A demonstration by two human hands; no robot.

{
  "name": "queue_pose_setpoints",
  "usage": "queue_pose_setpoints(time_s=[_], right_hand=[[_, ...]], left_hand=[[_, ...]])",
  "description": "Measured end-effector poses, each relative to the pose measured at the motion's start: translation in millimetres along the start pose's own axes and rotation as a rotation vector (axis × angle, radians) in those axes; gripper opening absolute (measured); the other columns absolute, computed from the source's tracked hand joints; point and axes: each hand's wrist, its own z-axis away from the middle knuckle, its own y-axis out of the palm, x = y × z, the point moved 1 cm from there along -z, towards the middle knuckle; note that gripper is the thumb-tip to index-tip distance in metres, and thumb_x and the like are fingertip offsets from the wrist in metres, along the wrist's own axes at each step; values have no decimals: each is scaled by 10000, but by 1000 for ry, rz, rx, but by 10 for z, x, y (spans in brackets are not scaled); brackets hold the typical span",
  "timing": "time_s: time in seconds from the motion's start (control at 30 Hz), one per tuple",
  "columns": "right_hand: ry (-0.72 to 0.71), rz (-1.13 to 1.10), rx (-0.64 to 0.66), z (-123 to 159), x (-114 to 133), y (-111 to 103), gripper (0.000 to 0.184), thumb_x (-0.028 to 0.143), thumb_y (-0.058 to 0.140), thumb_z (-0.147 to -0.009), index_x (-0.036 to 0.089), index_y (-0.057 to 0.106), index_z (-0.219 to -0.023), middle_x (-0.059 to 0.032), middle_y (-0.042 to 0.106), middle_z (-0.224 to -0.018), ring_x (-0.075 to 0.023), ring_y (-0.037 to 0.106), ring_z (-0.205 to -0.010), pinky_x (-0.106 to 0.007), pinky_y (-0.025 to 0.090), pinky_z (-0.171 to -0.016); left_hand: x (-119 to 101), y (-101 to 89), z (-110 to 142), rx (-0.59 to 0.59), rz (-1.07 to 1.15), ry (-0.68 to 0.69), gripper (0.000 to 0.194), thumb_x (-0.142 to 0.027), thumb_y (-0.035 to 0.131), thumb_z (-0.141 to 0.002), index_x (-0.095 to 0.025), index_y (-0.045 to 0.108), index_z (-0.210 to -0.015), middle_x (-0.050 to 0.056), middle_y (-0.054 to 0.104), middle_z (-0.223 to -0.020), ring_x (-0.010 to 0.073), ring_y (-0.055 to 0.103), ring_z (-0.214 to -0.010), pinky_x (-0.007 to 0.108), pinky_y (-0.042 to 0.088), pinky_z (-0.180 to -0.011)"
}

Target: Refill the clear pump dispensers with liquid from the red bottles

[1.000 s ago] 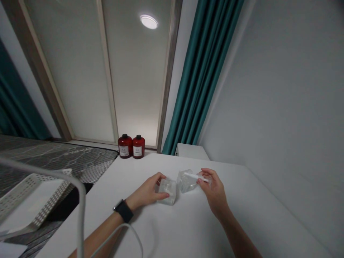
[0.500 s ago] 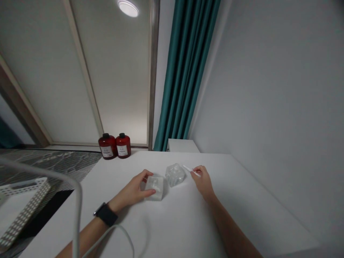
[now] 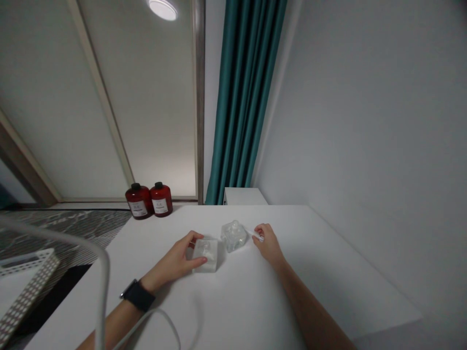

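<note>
My left hand [image 3: 182,253] is closed around the left side of a clear square container [image 3: 206,253] on the white table, thumb over its near edge and fingers at its far side. Just right of it sits a clear faceted piece [image 3: 233,236] with a small round knob on top; neither hand grips it. Between the thumb and fingers of my right hand [image 3: 268,241] is a thin white stick [image 3: 254,235]. The stick's far end points left and reaches the faceted piece's right side; whether they touch I cannot tell.
Two dark red bottles [image 3: 160,200] with black caps stand at the table's back left corner. A pale cable [image 3: 104,287] loops across the lower left, near my left forearm. Beyond the table's left edge is a white perforated basket [image 3: 32,287]. A grey wall borders the right side.
My view has swung slightly, shifting everything a little left. My right hand has brought the white stick closer to the faceted piece. My left hand keeps its grip on the square container.
</note>
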Motion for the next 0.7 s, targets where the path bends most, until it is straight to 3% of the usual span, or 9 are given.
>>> queue_pose_setpoints(time_s=[0.33,0.47,0.7], right_hand=[[-56,79,-29,14,12,6,262,128,604,-717,215,635,-963,-56,604,-957,-245,596,-910,-434,518,-867],[-111,106,-79,56,177,-36,235,174,580,-783,206,622,-1012,-92,634,-1009,-288,556,-1022,-491,458,-940],[-226,81,-96,181,610,75,211,199,533,-866,197,578,-1072,-97,642,-1011,-268,580,-987,-460,469,-900]], left_hand=[[59,16,-12,0,-9,-5,392,-335,702,-770,-200,523,-1091,63,692,-1026,250,648,-937,379,514,-861],[77,14,-8,5,-19,10,390,-325,704,-775,-197,524,-1097,62,682,-1040,249,638,-955,374,505,-864],[41,4,11,14,4,-3,402,-312,730,-761,-188,531,-1087,72,671,-1084,240,627,-944,375,493,-871]])
